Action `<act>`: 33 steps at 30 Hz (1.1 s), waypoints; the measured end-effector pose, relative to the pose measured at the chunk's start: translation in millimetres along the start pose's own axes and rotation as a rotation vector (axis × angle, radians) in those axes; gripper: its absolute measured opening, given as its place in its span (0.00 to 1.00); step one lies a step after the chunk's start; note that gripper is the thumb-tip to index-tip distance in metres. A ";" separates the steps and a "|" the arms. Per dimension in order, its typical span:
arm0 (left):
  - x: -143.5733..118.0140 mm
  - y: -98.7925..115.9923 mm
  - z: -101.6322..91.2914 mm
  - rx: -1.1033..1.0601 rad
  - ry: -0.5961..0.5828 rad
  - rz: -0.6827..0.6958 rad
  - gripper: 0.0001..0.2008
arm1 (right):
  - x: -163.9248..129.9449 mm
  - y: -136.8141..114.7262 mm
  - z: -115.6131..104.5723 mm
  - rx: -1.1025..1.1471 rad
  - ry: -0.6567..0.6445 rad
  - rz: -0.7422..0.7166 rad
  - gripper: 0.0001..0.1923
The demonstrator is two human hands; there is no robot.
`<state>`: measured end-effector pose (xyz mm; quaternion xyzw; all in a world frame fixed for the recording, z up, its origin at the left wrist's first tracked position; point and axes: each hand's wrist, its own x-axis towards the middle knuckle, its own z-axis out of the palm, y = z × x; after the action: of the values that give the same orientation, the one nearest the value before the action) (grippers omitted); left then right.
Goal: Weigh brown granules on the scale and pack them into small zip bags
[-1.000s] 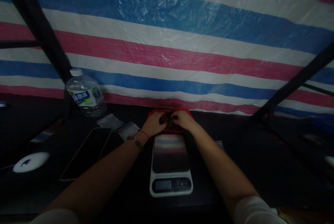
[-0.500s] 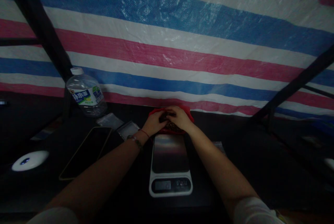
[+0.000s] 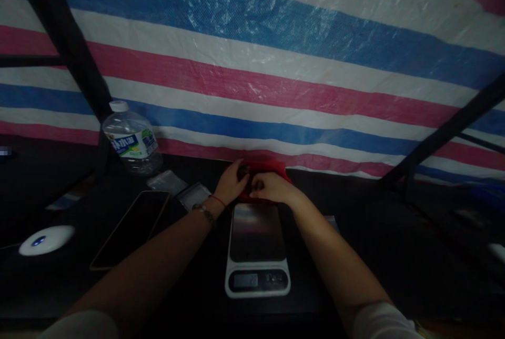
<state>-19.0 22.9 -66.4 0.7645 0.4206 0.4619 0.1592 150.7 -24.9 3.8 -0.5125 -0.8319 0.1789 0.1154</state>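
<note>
Both my hands reach to a red bag (image 3: 276,168) lying on the dark table just behind a digital kitchen scale (image 3: 257,247). My left hand (image 3: 232,183) grips the bag's left side, its fingers curled over a dark clump at the opening. My right hand (image 3: 272,187) pinches the bag's near edge from the right, almost touching the left hand. The bag's contents are mostly hidden by my fingers. The scale's steel platform is bare and its display is lit.
A water bottle (image 3: 132,139) stands at the back left. Small clear plastic bags (image 3: 168,182) and a dark phone (image 3: 132,228) lie left of the scale. A white round device (image 3: 46,239) sits far left. A striped tarp (image 3: 276,65) and black frame poles (image 3: 442,131) close the back.
My hands have drawn closer together on the red bag, covering the dark contents that showed before. The bag's opening looks more gathered.
</note>
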 end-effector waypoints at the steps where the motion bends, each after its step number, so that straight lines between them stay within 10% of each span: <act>1: 0.4 -0.6 -0.4 -0.002 0.002 -0.002 0.25 | 0.0 -1.4 3.4 -0.037 -0.055 -0.003 0.09; 5: 1.3 -0.8 -2.3 0.002 0.028 -0.030 0.24 | 5.2 1.1 14.7 -0.220 -0.114 0.076 0.05; 10: 1.9 -0.6 -2.1 -0.008 0.063 -0.027 0.24 | 6.1 -1.3 10.3 -0.251 0.150 0.104 0.07; 21: 1.5 -1.6 -1.8 -0.051 0.059 -0.041 0.25 | -0.2 -14.9 23.8 -0.062 -0.230 -0.134 0.11; 33: 0.8 -2.5 -1.0 -0.022 0.046 -0.025 0.25 | 6.3 -5.6 42.9 -0.119 -0.203 -0.113 0.19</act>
<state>-20.9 24.9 -67.0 0.7467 0.4284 0.4818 0.1634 127.2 -29.2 -32.8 -0.4498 -0.8761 0.1733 0.0097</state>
